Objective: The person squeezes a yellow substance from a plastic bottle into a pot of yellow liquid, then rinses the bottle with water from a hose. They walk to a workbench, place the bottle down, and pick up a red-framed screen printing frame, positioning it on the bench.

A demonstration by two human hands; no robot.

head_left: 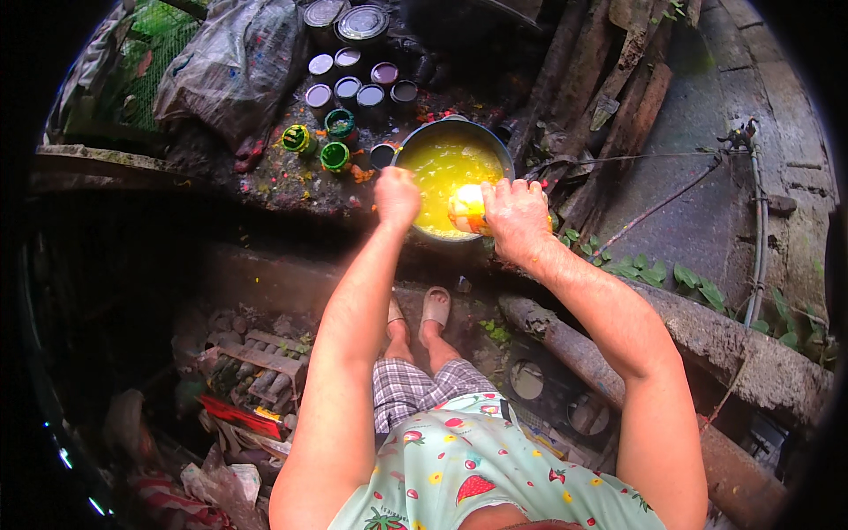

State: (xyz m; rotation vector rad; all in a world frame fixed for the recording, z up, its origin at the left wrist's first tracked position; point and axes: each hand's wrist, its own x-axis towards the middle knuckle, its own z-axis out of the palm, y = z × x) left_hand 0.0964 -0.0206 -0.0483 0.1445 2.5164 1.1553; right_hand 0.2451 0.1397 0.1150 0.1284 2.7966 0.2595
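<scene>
A round metal pot (503, 150) of yellow liquid stands ahead of me on a paint-spattered ledge. My right hand (518, 215) is wrapped round a white and yellow container (468, 209), tilted on its side over the pot's near right part, its pale end pointing left. My left hand (397, 198) is closed in a fist at the pot's left rim, slightly blurred; whatever it may hold is hidden. Left of the pot are a yellow-smeared can (299, 140) and two open cans with green paint, a bright one (336, 157) and a darker one (340, 124).
Several lidded cans (347, 88) and larger tins (362, 23) stand behind, beside a grey plastic sheet (231, 75). Weathered planks (609, 97) lie right of the pot. A concrete edge (751, 358) runs along the right, and piled debris (256, 362) lies below left.
</scene>
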